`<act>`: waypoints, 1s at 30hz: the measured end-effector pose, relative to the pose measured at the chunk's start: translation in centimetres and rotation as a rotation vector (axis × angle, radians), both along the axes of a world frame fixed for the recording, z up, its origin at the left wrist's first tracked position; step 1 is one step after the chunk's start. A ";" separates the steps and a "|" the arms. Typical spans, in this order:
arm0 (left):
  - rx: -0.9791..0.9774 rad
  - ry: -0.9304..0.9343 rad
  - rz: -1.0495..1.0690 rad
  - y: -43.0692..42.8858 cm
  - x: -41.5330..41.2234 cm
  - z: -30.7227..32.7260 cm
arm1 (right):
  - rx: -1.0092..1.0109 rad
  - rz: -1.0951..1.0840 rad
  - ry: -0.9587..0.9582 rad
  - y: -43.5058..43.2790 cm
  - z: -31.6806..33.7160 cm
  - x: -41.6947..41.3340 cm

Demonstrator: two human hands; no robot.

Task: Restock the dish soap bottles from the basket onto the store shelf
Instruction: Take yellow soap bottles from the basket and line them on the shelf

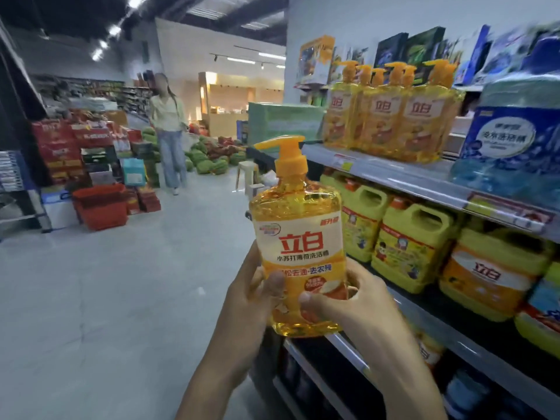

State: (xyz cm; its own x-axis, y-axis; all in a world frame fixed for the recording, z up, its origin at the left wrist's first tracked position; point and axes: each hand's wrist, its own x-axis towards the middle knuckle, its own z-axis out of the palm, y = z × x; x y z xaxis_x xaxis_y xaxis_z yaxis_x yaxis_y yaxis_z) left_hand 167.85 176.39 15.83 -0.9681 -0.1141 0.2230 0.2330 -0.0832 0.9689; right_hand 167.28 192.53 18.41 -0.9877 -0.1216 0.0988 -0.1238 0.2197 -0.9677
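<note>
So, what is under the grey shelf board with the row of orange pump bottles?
Yellow plastic handled jugs stand in a row under the grey shelf board. What stands behind them is covered and dark.

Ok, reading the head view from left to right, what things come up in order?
red basket → person in the aisle → held dish soap bottle → row of dish soap bottles → blue detergent bottle. The yellow jugs sit below the last two and overlap them, so they are left out.
</note>
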 end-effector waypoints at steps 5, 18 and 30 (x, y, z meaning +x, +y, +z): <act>0.012 0.091 -0.163 1.3 -9.1 1.5 | 0.017 -0.148 0.068 1.4 0.9 -7.4; -0.121 0.352 -0.481 6.5 -31.1 8.8 | 0.053 -0.483 0.302 5.5 7.6 -24.1; -0.155 0.518 -0.705 9.2 -46.3 14.9 | 0.179 -0.727 0.476 6.0 13.0 -34.9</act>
